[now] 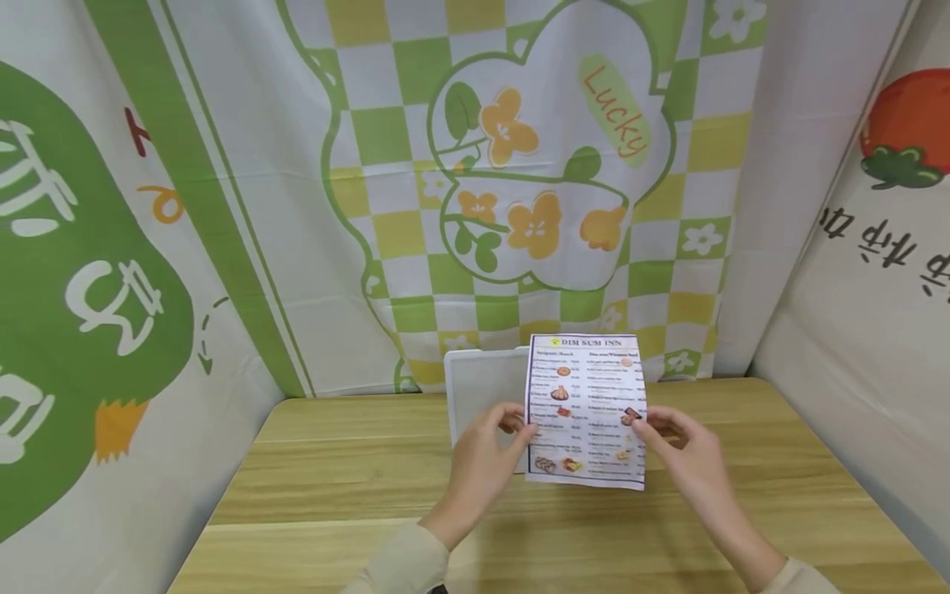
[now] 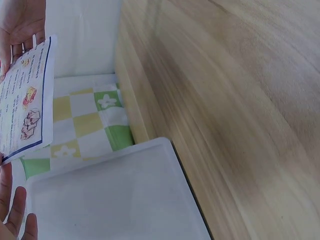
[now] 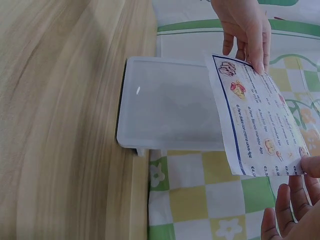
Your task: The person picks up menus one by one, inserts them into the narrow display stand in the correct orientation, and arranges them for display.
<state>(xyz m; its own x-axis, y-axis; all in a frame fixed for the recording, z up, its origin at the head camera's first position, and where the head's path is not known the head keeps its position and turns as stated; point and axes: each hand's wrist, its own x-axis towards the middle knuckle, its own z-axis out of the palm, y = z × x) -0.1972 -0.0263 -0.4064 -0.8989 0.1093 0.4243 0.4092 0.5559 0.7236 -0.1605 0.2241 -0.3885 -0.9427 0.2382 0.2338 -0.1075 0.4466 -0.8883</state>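
A printed paper menu [image 1: 582, 412] headed "DIM SUM INN" is held upright above the table in the head view, its printed side toward me. My left hand [image 1: 486, 454] pinches its left edge between thumb and fingers. At the opposite edge my right hand [image 1: 690, 458] pinches it the same way. Slightly curved, the sheet overlaps a white board [image 1: 482, 384] that stands behind it. In the right wrist view the menu [image 3: 257, 120] shows its lower rows and food pictures, with the left hand [image 3: 245, 32] at its far side.
The wood-grain table [image 1: 334, 487] spreads out under both hands. Behind it hangs a green, yellow and white checked curtain [image 1: 416, 223] with flower prints. Printed fabric walls [image 1: 59, 289] close off the left and right sides. The white board [image 2: 115, 195] leans near the table's far edge.
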